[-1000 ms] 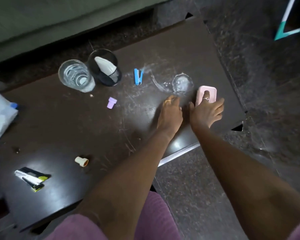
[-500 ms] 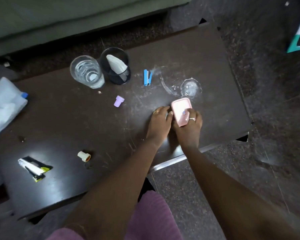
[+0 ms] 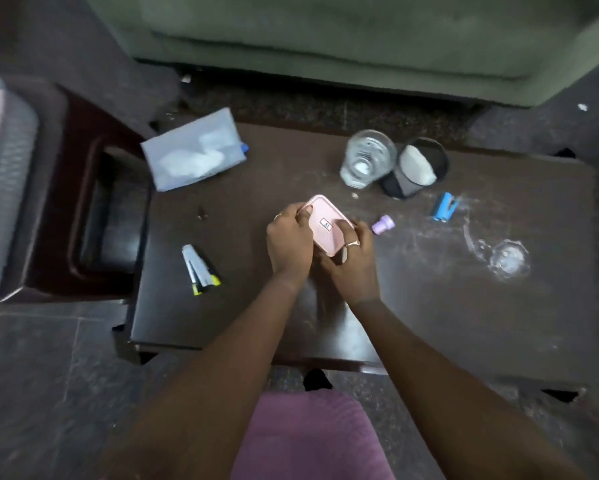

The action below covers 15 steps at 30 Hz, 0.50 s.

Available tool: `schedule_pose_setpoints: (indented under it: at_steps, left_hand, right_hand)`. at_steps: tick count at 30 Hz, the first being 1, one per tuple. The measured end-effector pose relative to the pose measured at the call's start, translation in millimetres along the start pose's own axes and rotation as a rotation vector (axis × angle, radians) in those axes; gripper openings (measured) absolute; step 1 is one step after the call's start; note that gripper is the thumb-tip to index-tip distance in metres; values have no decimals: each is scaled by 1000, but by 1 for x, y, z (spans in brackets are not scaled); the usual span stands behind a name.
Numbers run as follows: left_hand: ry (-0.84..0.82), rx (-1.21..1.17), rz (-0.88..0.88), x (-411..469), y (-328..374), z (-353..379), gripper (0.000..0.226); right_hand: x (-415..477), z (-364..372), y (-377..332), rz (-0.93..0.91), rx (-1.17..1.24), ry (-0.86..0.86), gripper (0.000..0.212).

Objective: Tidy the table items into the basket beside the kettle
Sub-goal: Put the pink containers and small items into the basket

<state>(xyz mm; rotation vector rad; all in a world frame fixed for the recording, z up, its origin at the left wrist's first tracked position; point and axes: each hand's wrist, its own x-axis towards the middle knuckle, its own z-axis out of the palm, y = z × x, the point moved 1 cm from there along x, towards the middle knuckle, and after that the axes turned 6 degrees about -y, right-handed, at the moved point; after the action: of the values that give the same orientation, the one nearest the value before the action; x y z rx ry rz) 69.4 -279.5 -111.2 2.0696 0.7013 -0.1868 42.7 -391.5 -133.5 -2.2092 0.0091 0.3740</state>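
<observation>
Dark worktop (image 3: 429,306) carries scattered clutter; no basket or kettle identifiable in view. Pink box (image 3: 325,225) lifted clear over worktop centre, left hand (image 3: 289,242) and right hand (image 3: 351,263) both clamped on its ends, likely steadying it for carrying. Purple cap (image 3: 383,225) just beside

You are looking at a dim, murky scene — the dark table (image 3: 429,306) soaks up most of the light. Right of your right hand (image 3: 351,268) a pale sheen catches the smears and the wet ring (image 3: 507,259). Just below both hands a faint glossy reflection sits on the tabletop. Motion blur softens everything — worst far left of your left hand (image 3: 289,242), where shapes smear. Straight edges bow outward toward the corners.
</observation>
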Motion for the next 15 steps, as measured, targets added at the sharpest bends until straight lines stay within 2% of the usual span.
schedule_pose_setpoints:
  at_steps: [9, 12, 15]
  left_hand:
    - [515, -208, -252, 69, -37, -203, 24]
    - [676, -251, -297, 87, -58, -273, 25]
    - [767, -284, -364, 99, -76, -327, 30]
  right_hand:
    - [58, 119, -187, -286, 27, -135, 43]
    - [66, 165, -252, -396, 86, -282, 46]
    - [74, 205, -299, -505, 8, -389, 52]
